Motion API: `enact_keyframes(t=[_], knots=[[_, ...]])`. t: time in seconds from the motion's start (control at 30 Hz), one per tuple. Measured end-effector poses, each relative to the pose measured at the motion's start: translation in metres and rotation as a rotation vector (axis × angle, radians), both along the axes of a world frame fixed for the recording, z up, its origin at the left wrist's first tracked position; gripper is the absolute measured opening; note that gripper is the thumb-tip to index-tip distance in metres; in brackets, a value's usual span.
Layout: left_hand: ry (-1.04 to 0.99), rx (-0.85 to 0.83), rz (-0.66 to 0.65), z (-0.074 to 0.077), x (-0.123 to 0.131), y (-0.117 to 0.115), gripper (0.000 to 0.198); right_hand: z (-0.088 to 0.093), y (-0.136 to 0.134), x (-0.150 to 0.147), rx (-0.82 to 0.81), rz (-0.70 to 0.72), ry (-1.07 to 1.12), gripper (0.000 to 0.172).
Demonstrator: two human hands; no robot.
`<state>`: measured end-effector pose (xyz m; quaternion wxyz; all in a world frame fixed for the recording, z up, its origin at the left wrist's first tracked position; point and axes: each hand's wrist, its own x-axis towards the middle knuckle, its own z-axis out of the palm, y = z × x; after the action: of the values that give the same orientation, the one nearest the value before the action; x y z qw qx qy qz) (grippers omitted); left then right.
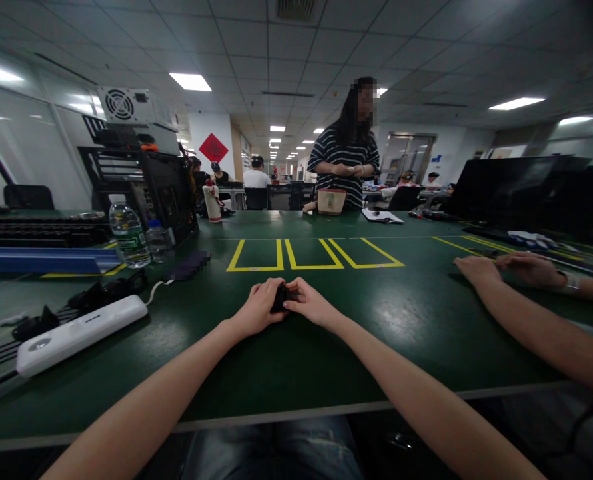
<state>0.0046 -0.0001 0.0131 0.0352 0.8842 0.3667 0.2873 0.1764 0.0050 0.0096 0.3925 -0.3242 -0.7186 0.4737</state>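
Note:
A small black block-like object [279, 299] is held between my two hands just above or on the green table [256, 373]; its exact kind cannot be made out. My left hand [260, 308] wraps its fingers over the left side of it. From the right, my right hand [310, 304] grips it with thumb and fingers. Both hands hide much of its surface. Just beyond my hands, three yellow tape outlines [316, 267] are marked on the tabletop.
On the left lie a white power strip [84, 333], black cables, a water bottle [126, 233] and an open computer case [164, 193]. At right, a co-worker's hands [481, 270] rest near dark monitors [516, 190]. Across the table a person stands behind a small bag [331, 201].

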Motion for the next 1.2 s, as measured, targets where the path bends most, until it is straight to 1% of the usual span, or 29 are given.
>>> enact_keyframes(t=[0.07,0.2,0.33,0.4,0.53,0.6,0.73,0.8,0.9,1.0,1.07,1.13,1.2], knots=[[-0.002,0.009,0.005,-0.0016,0.0002,0.0014,0.053,0.0003,-0.0012,-0.0001,0.029,0.004,0.027,0.030],[-0.003,0.018,0.013,-0.0040,0.0013,0.0043,0.055,0.0009,-0.0017,-0.0009,0.058,-0.018,0.036,0.022],[-0.003,0.014,0.009,-0.0033,0.0018,0.0042,0.055,0.0008,0.0002,-0.0005,0.006,-0.038,0.016,0.030],[-0.003,0.012,0.006,-0.0026,0.0015,0.0034,0.055,0.0011,0.0004,0.0001,-0.022,-0.022,0.006,0.032],[0.000,0.005,0.007,-0.0019,0.0004,0.0025,0.053,0.0025,-0.0021,0.0003,-0.025,0.027,0.036,0.032],[0.006,0.002,0.007,-0.0018,0.0002,0.0025,0.053,0.0032,-0.0039,-0.0004,-0.012,0.013,0.048,0.030],[0.004,-0.005,0.011,-0.0010,0.0008,0.0025,0.056,0.0043,-0.0055,-0.0021,0.033,-0.042,0.031,0.021],[0.000,-0.011,0.017,-0.0005,0.0012,0.0022,0.056,0.0045,-0.0047,-0.0024,0.040,-0.061,0.018,0.021],[-0.002,-0.017,0.021,0.0001,0.0017,0.0014,0.055,0.0040,-0.0026,-0.0020,0.016,-0.072,-0.003,0.028],[-0.003,-0.017,0.018,0.0000,0.0019,0.0011,0.055,0.0026,-0.0010,-0.0014,-0.008,-0.042,-0.004,0.030],[-0.003,-0.016,0.021,-0.0004,0.0019,0.0014,0.056,0.0012,-0.0007,-0.0013,0.007,-0.019,0.016,0.031],[-0.002,-0.015,0.024,-0.0008,0.0018,0.0018,0.056,0.0001,-0.0008,-0.0014,0.034,-0.020,0.032,0.029],[-0.001,-0.011,0.019,-0.0008,0.0016,0.0018,0.055,-0.0005,-0.0010,-0.0016,0.052,-0.035,0.036,0.023]])
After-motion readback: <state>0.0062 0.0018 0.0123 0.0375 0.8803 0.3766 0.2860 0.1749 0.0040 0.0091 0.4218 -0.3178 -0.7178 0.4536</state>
